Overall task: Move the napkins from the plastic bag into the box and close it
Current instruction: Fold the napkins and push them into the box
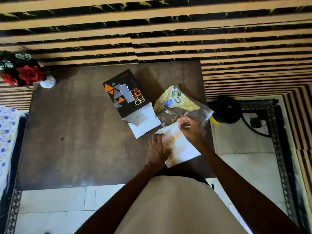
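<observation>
A black box (125,95) with orange and grey triangles lies on the brown table (81,129), its white end flaps (143,122) open toward me. To its right lies a clear plastic bag (179,105) with a yellow printed picture. A white stack of napkins (180,147) with an orange pattern rests at the table's near right edge, just in front of the bag's mouth. My left hand (157,151) lies flat on the stack's left side. My right hand (190,129) pinches the stack's far end beside the bag.
A vase of red roses (25,73) stands at the table's far left corner. A striped wall runs behind the table. A black and yellow object (224,110) sits on the tiled floor to the right. A floral cloth (6,132) lies at the left.
</observation>
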The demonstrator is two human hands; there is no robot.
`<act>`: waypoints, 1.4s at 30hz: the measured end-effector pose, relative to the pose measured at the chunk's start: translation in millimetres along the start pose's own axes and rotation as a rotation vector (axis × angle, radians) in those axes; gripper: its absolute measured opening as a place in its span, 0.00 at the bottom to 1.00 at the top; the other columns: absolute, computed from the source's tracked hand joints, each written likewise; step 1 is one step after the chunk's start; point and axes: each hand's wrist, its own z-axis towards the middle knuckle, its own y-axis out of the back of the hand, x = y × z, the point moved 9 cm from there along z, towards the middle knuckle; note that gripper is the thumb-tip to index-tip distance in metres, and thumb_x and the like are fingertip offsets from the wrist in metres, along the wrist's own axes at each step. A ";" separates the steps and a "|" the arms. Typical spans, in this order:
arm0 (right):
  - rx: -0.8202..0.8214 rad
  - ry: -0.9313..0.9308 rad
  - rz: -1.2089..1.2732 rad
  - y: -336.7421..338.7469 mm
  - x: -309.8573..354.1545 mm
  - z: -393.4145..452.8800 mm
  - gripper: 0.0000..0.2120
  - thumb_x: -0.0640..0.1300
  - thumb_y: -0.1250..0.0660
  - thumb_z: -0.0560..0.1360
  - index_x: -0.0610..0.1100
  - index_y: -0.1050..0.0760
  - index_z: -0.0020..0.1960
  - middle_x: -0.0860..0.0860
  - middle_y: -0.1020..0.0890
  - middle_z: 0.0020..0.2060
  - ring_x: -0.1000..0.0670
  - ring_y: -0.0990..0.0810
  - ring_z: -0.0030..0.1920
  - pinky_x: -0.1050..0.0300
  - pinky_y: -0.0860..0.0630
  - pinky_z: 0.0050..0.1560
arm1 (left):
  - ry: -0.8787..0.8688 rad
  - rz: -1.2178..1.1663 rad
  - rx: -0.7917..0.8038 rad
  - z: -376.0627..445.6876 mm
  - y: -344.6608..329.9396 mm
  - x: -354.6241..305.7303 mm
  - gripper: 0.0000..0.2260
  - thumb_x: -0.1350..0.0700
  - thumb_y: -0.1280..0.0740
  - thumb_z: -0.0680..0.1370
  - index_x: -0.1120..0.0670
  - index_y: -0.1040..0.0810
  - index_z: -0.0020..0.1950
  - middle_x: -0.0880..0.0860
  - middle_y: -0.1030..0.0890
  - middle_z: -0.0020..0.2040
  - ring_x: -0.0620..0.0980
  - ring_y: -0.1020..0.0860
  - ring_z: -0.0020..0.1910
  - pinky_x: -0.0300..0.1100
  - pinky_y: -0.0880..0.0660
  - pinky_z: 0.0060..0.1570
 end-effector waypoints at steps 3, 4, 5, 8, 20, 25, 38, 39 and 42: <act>-0.093 0.130 -0.259 26.8 -7.5 -25.1 0.09 0.32 0.30 0.71 0.39 0.18 0.51 0.45 0.16 0.50 0.50 0.18 0.44 0.63 0.19 0.43 | 0.127 -0.163 -0.068 5.5 4.5 10.2 0.27 0.52 0.25 0.70 0.59 0.30 0.66 0.59 0.30 0.62 0.58 0.28 0.59 0.50 0.25 0.56; -0.106 0.149 -0.310 30.4 -14.4 -30.7 0.09 0.33 0.29 0.71 0.40 0.19 0.51 0.44 0.17 0.52 0.47 0.17 0.46 0.58 0.18 0.44 | 0.175 -0.199 -0.052 7.1 3.9 13.4 0.27 0.53 0.26 0.71 0.59 0.31 0.66 0.57 0.30 0.62 0.55 0.27 0.58 0.48 0.24 0.53; -0.110 0.136 -0.353 34.0 -21.4 -35.7 0.10 0.35 0.29 0.72 0.41 0.19 0.52 0.43 0.18 0.54 0.45 0.18 0.49 0.54 0.18 0.46 | 0.205 -0.234 -0.029 9.8 2.3 14.3 0.27 0.53 0.26 0.71 0.58 0.32 0.66 0.54 0.29 0.61 0.53 0.27 0.56 0.47 0.24 0.49; -0.098 0.052 -0.372 36.8 -40.3 -43.8 0.15 0.48 0.32 0.73 0.43 0.23 0.58 0.43 0.22 0.58 0.41 0.21 0.56 0.43 0.18 0.50 | 0.215 -0.288 0.035 19.0 1.2 14.7 0.19 0.52 0.29 0.74 0.54 0.28 0.62 0.52 0.19 0.56 0.52 0.19 0.49 0.43 0.22 0.41; 0.149 -0.419 -0.302 29.0 -89.1 -34.2 0.47 0.63 0.21 0.58 0.41 0.31 0.69 0.44 0.25 0.66 0.43 0.24 0.63 0.48 0.25 0.60 | 0.121 0.081 -0.123 25.1 26.9 -5.5 0.14 0.52 0.33 0.75 0.54 0.31 0.57 0.55 0.25 0.55 0.55 0.26 0.52 0.52 0.24 0.47; 0.257 -0.467 -0.218 17.2 -98.1 -30.5 0.36 0.60 0.19 0.55 0.43 0.22 0.56 0.46 0.17 0.55 0.48 0.17 0.49 0.48 0.19 0.51 | 0.185 0.019 -0.106 21.2 21.6 -1.1 0.14 0.54 0.35 0.76 0.55 0.32 0.59 0.55 0.26 0.58 0.57 0.27 0.58 0.53 0.26 0.53; 0.578 -0.423 0.100 -8.6 -32.7 -54.4 0.33 0.43 0.28 0.73 0.49 0.38 0.74 0.50 0.24 0.65 0.48 0.25 0.60 0.52 0.27 0.61 | 0.135 -0.190 -0.104 21.9 48.1 23.5 0.15 0.55 0.30 0.75 0.58 0.28 0.59 0.54 0.28 0.54 0.53 0.24 0.50 0.32 0.27 0.39; 0.601 -0.436 0.164 -7.0 -31.5 -54.5 0.33 0.43 0.26 0.72 0.50 0.37 0.73 0.50 0.22 0.64 0.47 0.23 0.60 0.49 0.26 0.63 | 0.183 -0.261 -0.097 20.6 51.6 26.8 0.19 0.54 0.29 0.74 0.56 0.29 0.61 0.53 0.29 0.56 0.51 0.24 0.50 0.36 0.23 0.41; 0.614 -0.445 0.352 3.6 -24.5 -52.0 0.28 0.37 0.26 0.70 0.49 0.29 0.67 0.51 0.16 0.55 0.46 0.18 0.57 0.44 0.22 0.59 | 0.387 -0.739 0.068 7.2 54.6 24.9 0.29 0.48 0.26 0.71 0.53 0.34 0.67 0.52 0.23 0.56 0.50 0.21 0.51 0.38 0.21 0.45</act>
